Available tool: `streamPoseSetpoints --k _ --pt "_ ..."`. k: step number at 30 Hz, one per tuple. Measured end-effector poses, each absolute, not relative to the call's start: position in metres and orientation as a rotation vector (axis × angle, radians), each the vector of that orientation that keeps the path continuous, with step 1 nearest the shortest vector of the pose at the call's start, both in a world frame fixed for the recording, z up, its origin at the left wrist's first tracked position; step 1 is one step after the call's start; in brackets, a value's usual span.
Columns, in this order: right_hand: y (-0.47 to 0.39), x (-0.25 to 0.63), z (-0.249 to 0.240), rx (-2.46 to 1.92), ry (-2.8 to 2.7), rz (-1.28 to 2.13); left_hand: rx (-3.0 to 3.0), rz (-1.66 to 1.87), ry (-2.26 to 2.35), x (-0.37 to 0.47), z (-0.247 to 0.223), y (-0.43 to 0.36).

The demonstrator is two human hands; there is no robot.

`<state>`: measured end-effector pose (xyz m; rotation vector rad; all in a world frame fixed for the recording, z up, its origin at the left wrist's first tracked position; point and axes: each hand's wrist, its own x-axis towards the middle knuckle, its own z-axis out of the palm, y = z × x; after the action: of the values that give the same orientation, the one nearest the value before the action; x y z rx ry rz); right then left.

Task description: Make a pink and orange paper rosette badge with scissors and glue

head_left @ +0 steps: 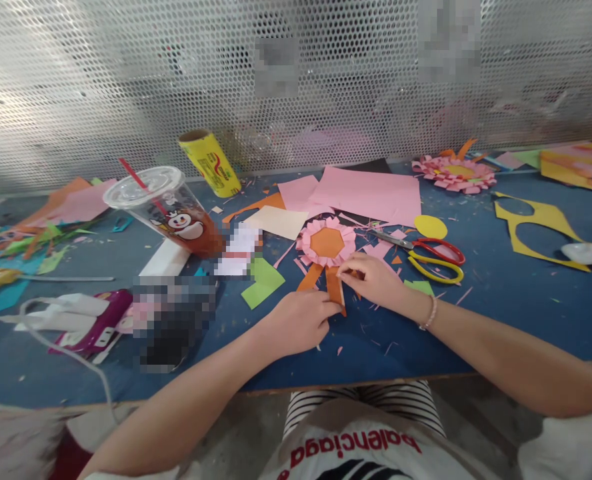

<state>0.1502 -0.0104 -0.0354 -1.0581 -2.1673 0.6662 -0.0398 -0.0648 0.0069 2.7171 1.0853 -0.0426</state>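
My left hand (pixel 301 321) pinches the narrow orange paper strip (pixel 335 285) at six o'clock of the ruffled pink paper rosette (pixel 327 242); my right hand (pixel 370 277) seemingly pinches the strip's edge. Light tension should prevent creases.

Lidded cup (pixel 176 217), purple power strip (pixel 108 322)

Here's your right hand (pixel 371 279) pinching the edge of an orange strip (pixel 334 288), your left hand (pixel 299 323) touching it lower down, right under that frilly pink paper flower (pixel 327 242)! Scissors (pixel 416 252) lie open to your right on the blue table (pixel 526 307), pink sheets (pixel 369 195) behind, your lidded cup (pixel 176 217) standing left, red straw (pixel 139 179) poking out!
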Motion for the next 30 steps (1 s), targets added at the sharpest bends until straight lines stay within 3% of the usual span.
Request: streamPoseSetpoints --k 15,30 --pt "-0.005 0.155 -0.039 -1.039 -2.217 0.561 2.717 -0.048 1.090 -0.040 0.009 -0.066" --pt "-0.017 0.162 -0.032 -0.950 -2.635 0.121 2.725 -0.066 1.098 -0.039 0.011 -0.067"
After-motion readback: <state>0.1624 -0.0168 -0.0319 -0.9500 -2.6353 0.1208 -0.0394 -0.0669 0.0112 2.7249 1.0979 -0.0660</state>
